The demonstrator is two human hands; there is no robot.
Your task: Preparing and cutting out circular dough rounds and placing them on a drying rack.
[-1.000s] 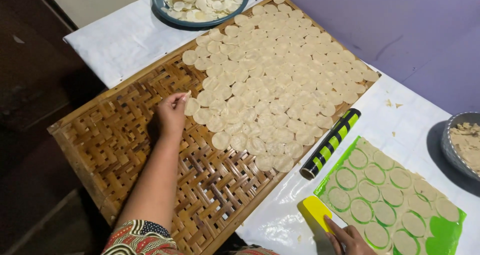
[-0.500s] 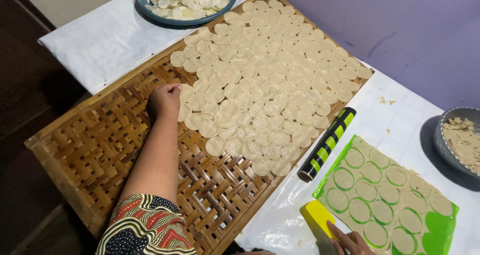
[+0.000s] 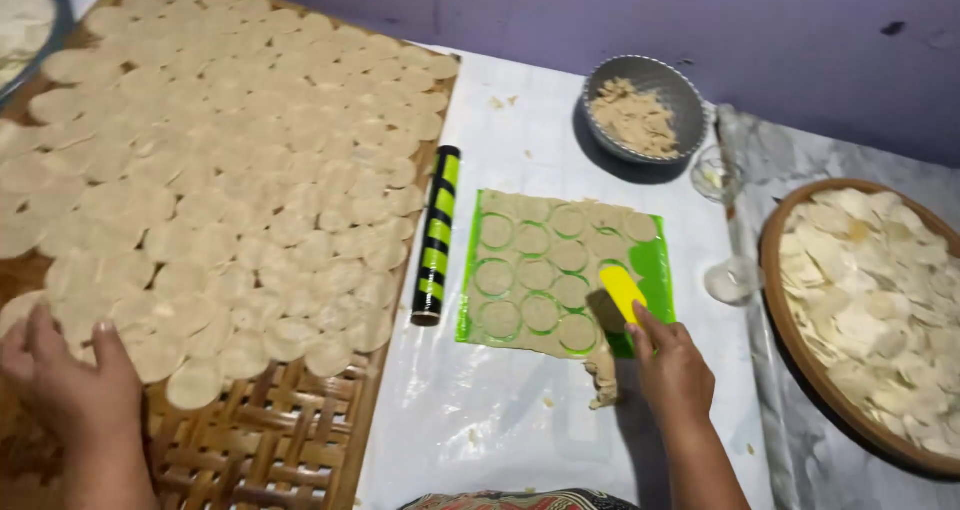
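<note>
Since the earlier frame the view has swung right, and the right hand (image 3: 672,370) has come up from the near edge to the green mat (image 3: 655,262), carrying its yellow scraper (image 3: 622,288) onto the cut dough sheet (image 3: 540,270). That hand's grip is closed around the scraper's lower end, with the blade lying over the sheet's right part. A torn strip of dough (image 3: 603,382) hangs off the sheet's near edge, just beside the hand. The left hand (image 3: 70,375) lies flat and spread on the woven tray (image 3: 270,440), fingers on the nearest dough rounds (image 3: 230,210), holding nothing. A striped black and green roller (image 3: 436,235) lies on the counter (image 3: 500,420) between tray and mat. Beyond the mat stands a metal bowl (image 3: 690,95) of crumbled dough, and at far right a round basket (image 3: 775,300) holds more rounds.
</note>
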